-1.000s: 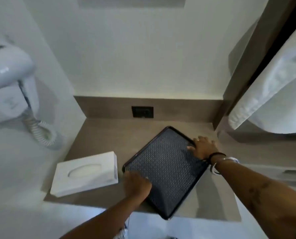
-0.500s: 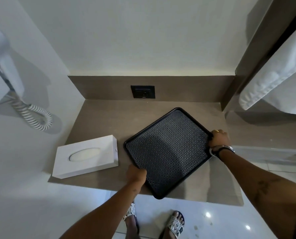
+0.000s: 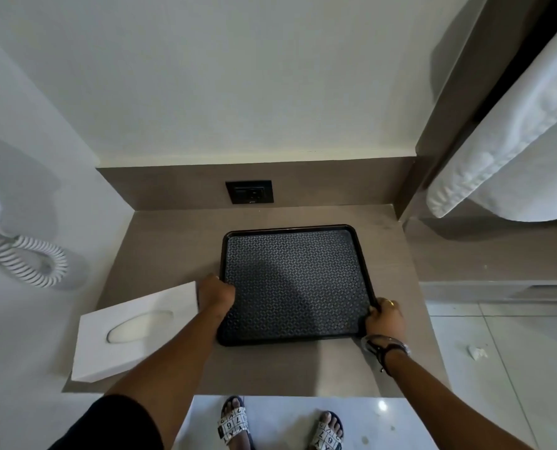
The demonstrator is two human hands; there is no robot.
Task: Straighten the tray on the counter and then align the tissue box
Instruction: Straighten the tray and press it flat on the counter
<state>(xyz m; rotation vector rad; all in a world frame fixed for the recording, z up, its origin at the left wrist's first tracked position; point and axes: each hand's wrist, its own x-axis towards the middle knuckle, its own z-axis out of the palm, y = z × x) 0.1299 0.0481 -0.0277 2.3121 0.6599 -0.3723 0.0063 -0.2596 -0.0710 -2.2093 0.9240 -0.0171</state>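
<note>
Tray [image 3: 295, 284]: it lies flat on the counter [image 3: 173, 241], right of centre, with its far edge running parallel to the back wall and the socket [image 3: 249, 191] at its 12 o'clock — to my eye it already sits square.
Left hand [image 3: 215, 292]: you have it at the tray's 9 o'clock, curled closed over the left rim, squeezed between tray and tissue box; the fingertips are hidden under the knuckles, so how deep they hook I cannot tell.
Right hand [image 3: 384, 319]: it clamps the near right corner, around 4 o'clock, thumb on top of the rim and the fingers wrapped round the outside.
Why this hold: a grip on opposite sides lets you turn the tray as a couple, one side pushed and the other pulled, and it stops a light tray from skating on the smooth top.
How the tray looks: black, shallow, rounded corners, a raised lip all round, and a floor covered in a small repeating grey pattern; nothing stands in it.
Tissue box [image 3: 134, 329]: white, oval slot up, at the tray's 8 o'clock and skewed, its near left corner close to the counter's front edge — it is touching or just beside your left hand.
Judgement: first half looks about done; the box is not yet aligned.
</note>
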